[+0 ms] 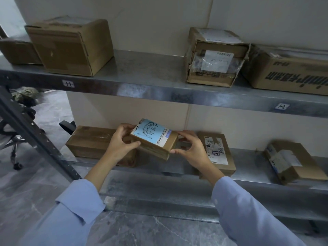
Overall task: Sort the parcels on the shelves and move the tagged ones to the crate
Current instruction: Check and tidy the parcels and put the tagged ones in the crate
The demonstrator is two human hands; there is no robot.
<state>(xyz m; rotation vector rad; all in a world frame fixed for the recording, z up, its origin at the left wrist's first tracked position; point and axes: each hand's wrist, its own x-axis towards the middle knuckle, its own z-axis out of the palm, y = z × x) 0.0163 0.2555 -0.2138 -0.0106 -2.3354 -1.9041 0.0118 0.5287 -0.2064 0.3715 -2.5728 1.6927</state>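
The left hand [122, 139] gripped the near-left corner of a small brown parcel [156, 148], thumb along its side and fingers curled over the top edge. The right hand [191, 150] pinched the opposite end between thumb and fingertips. Together they held it clear of the lower shelf [252, 162], tilted face-up towards the head camera, most likely so that its tag could be checked before it was sorted. That face carried a pale blue label [150, 133] with barcodes along two edges and large black handwriting, possibly Chinese characters, too smeared to read. At nine o'clock from the parcel, partly behind the left hand, a flat plain box [92, 141] lay on the same shelf. At three o'clock lay a waybilled parcel [216, 150], its white slip showing a QR code, a boxed handwritten mark and the letters "WU". Further along at three o'clock sat a taped box [291, 160], turned askew. On the upper shelf [142, 68], at eleven o'clock, stood a large plain carton [71, 48]. At one o'clock stood a battered carton [214, 57] with a barcoded white label under clear tape, and beside it a carton [292, 71] with bold dark print upside down to the camera. Small handwritten stickers [68, 83] marked the shelf edges. The crate was not in view.
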